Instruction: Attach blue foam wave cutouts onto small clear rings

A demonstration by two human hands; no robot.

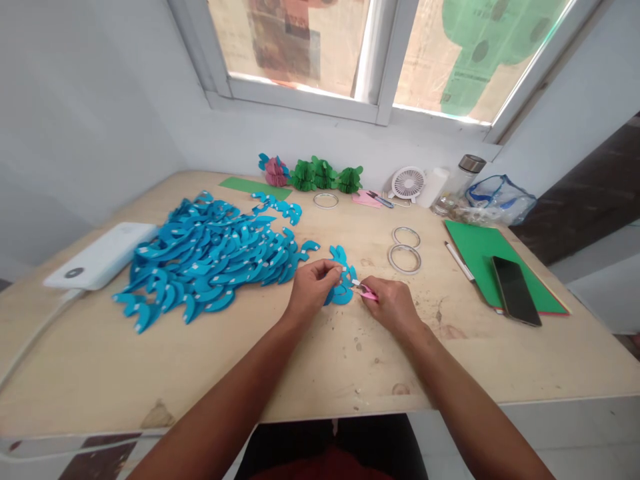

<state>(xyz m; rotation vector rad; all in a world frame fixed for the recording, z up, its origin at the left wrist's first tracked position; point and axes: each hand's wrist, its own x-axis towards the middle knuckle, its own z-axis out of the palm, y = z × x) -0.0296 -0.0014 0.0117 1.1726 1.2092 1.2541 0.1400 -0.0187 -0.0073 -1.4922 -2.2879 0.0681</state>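
My left hand pinches a curved blue paper piece, partly hidden behind the fingers. Close beside it, my right hand is closed around a small pink-handled tool with a thin tip pointing left; its exact kind is unclear. A small white square shows at that tip. Several loose blue paper pieces lie between and just beyond the hands. To the left spreads a large heap of blue curved paper pieces, many bearing small white squares.
Rolls of narrow tape lie right of centre. Farther right are a white pen, green sheets and a phone. A white power bank sits left. Along the back stand green paper figures, a fan and a bottle.
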